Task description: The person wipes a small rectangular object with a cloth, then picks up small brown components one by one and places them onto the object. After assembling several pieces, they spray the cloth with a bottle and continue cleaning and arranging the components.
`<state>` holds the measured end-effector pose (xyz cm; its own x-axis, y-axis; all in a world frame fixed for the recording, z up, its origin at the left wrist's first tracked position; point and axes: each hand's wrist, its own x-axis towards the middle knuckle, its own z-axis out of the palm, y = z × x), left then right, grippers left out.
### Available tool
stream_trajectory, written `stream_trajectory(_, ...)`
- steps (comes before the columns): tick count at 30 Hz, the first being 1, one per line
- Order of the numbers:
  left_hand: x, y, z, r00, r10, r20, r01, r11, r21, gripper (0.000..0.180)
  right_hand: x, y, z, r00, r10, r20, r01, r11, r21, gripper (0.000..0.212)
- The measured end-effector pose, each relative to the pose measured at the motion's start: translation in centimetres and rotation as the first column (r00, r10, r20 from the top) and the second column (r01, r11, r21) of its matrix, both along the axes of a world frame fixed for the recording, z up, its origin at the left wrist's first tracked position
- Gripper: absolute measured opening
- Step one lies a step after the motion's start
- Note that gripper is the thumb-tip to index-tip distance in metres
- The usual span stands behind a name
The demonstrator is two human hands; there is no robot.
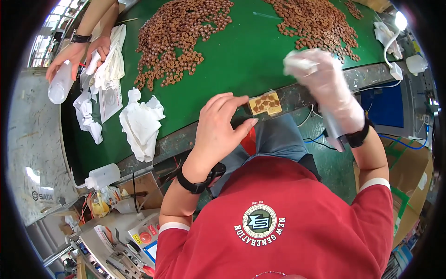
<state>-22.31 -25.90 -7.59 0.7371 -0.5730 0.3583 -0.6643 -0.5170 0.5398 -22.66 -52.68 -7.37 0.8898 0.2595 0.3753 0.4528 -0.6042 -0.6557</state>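
My left hand (218, 122) is bare, its thumb and forefinger at the left end of a small yellowish block (271, 110). They appear to grip that end, at the table's near edge. Several small round brown pieces (265, 102) lie on top of the block. My right hand (325, 76), in a thin white glove, is raised over the table's near right edge. Motion smears its fingers, and I cannot tell whether they hold anything. Beyond it spreads a heap of small brown round parts (316, 23); a second heap (174, 39) lies farther left.
White cloths (141, 123) lie on the green tabletop (246, 51) at left. At far left another person's hands (98, 49) touch cloths and a translucent bottle (60, 86). A second plastic bottle (103, 176) sits at the near left edge. A lamp (400, 21) stands at far right.
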Motion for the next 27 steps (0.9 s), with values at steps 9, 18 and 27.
stream_trajectory(9, 0.3, -1.5, 0.8, 0.991, -0.042, -0.125, 0.053, 0.995, 0.081, 0.037, -0.7, -10.2, -3.0, 0.912, -0.408, -0.042, 0.371, 0.777, 0.509, 0.027)
stream_trajectory(18, 0.3, -1.9, 0.9, 0.982, -0.038, -0.185, 0.043, 0.999, 0.027, 0.032, -1.1, -11.8, -4.4, 0.948, -0.305, -0.088, 0.266, 0.61, 0.746, 0.028)
stream_trajectory(27, 0.7, -2.4, 1.2, 0.975, -0.047, -0.217, 0.058, 0.997, 0.044, 0.03, -1.4, -10.5, -4.2, 0.927, -0.359, -0.112, 0.29, 0.492, 0.821, 0.028)
